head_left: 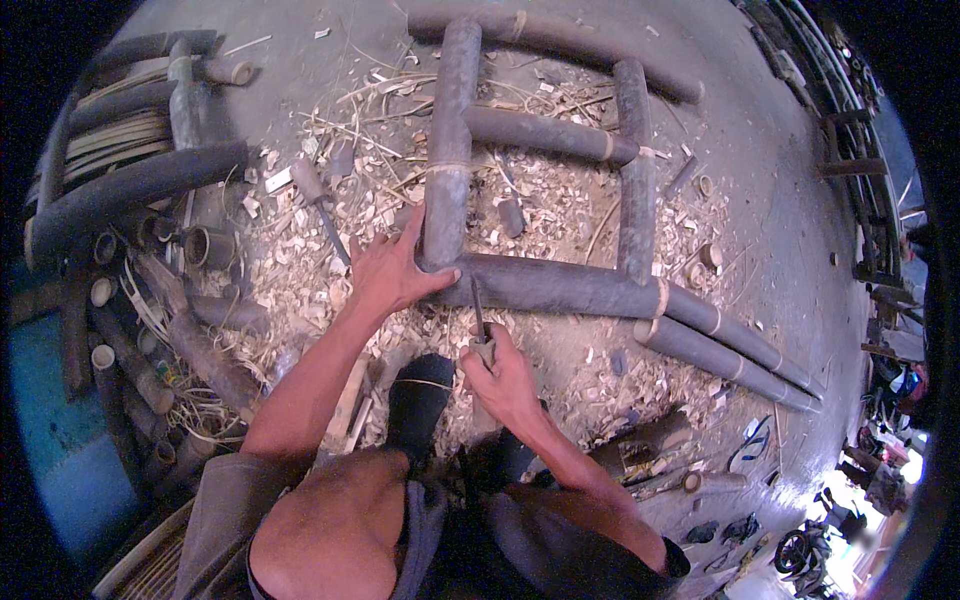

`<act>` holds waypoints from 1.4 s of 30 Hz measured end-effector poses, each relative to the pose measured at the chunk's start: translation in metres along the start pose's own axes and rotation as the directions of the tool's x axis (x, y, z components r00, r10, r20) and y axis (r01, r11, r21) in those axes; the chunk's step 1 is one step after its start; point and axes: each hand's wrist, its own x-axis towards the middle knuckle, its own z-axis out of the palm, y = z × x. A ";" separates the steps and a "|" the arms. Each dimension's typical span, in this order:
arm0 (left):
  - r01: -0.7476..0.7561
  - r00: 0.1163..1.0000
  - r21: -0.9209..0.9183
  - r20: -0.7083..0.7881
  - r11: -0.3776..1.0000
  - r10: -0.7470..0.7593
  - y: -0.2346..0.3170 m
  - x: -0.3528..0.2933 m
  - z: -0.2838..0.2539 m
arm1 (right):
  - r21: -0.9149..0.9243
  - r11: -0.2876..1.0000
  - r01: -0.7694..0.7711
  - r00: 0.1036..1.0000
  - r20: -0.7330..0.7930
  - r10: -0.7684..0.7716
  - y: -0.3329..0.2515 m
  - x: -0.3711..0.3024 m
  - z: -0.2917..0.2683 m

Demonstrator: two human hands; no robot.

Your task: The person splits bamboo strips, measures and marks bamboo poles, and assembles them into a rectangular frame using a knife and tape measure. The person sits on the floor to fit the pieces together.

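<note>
A frame of dark bamboo poles [560, 284] lies on the floor in front of me, with pale bands round several joints. My left hand [385, 270] rests with fingers spread at its near left corner, the thumb lying over the pole end and the index finger along the upright pole [451, 150]. Close by, my right hand [497, 372] is closed round the handle of a narrow-bladed knife [478, 310]. The blade points away from me, its tip at the near pole beside my left thumb. Part of the handle is hidden in my fingers.
Pale wood shavings [350, 215] cover the floor around the frame. A wooden-handled tool [309, 182] lies left of it. Bamboo offcuts [215, 248] and another bamboo frame [150, 175] stand at left. Two long poles [735, 365] extend at right.
</note>
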 end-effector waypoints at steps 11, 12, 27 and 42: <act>0.012 1.000 -0.024 0.023 1.000 -0.012 0.002 0.002 -0.003 | 0.158 0.985 -0.075 0.995 0.079 0.063 -0.007 0.004 0.010; 0.012 1.000 -0.010 0.019 1.000 -0.011 0.001 0.002 -0.002 | 0.152 0.986 -0.067 0.995 0.081 0.055 -0.009 0.004 0.009; 0.026 0.999 0.024 0.037 0.999 -0.026 0.003 0.002 -0.003 | 0.207 0.978 -0.026 0.999 0.029 0.020 -0.008 -0.018 0.003; -0.005 0.999 0.016 -0.033 1.000 0.006 0.002 0.004 -0.003 | -0.014 0.998 0.055 0.996 0.066 -0.054 0.014 -0.026 0.010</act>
